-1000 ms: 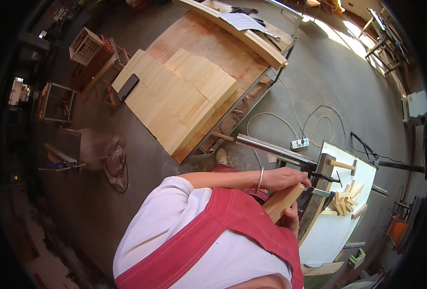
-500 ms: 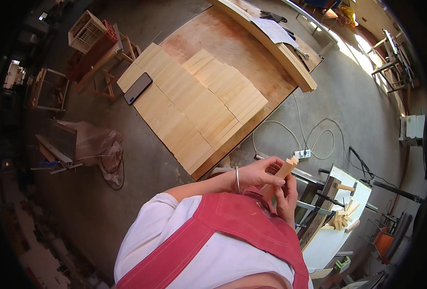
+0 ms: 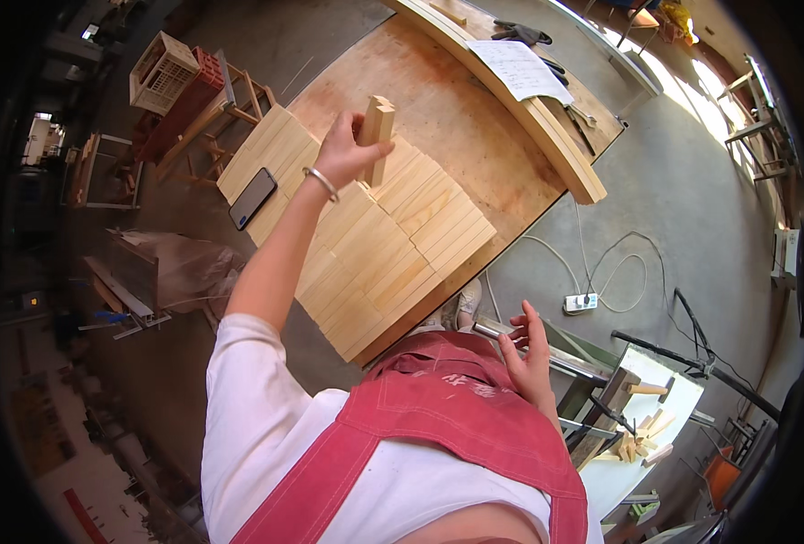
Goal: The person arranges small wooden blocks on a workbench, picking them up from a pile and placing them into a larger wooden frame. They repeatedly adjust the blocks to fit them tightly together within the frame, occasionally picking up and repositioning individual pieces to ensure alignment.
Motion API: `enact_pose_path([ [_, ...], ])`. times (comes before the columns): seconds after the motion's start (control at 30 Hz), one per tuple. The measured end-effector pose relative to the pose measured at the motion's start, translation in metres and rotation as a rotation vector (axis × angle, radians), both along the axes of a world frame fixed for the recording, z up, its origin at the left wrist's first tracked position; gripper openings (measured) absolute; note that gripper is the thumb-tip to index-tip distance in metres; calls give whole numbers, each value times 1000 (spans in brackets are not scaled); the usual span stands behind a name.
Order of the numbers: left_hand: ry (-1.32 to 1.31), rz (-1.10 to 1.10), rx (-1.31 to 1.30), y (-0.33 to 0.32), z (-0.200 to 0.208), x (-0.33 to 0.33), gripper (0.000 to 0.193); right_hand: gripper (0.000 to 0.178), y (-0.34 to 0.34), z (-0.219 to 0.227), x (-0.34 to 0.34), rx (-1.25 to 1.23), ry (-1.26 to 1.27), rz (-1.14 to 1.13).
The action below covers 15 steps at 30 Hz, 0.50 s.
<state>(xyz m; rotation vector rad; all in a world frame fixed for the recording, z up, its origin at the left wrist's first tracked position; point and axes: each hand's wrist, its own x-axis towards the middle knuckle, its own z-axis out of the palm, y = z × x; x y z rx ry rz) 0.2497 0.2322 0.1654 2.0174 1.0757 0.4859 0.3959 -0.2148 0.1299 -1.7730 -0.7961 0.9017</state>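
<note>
Woodworking workshop: plywood bench (image 3: pixel 438 82) stacked with planed boards (image 3: pixel 375 245), sawhorses (image 3: pixel 230 109), concrete floor (image 3: pixel 683 208), clamps.

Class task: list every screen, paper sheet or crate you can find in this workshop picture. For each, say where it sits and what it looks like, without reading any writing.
Phone: dark rectangular screen, lying on the pale wooden boards.
Paper sheet: white, on the workbench's far end.
Crate: cream lattice plastic, far left.

Bright daylight pouring in from upper right, glaring white on the floor (image 3: pixel 692 82) there. Warm, even light across the boards (image 3: pixel 393 245), shadows soft. Dim and murky at left. Heavy fisheye bending, black vignette round the rim. Sharp in the centre, smeared toward the edges.
</note>
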Motion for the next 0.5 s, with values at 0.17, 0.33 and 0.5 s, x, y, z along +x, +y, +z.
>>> enact_pose_path([
  [0.17, 449, -47, 177, 67, -77, 30, 70, 65, 20, -33, 39, -102, -108, 41],
  [0.33, 713, -134, 215, 77, -123, 36, 65, 62, 62, -41, 79, -130, -129, 6],
  [0.5, 854, -190, 147, 67, -117, 39, 71, 61, 87, -54, 104, -145, -117, -16],
])
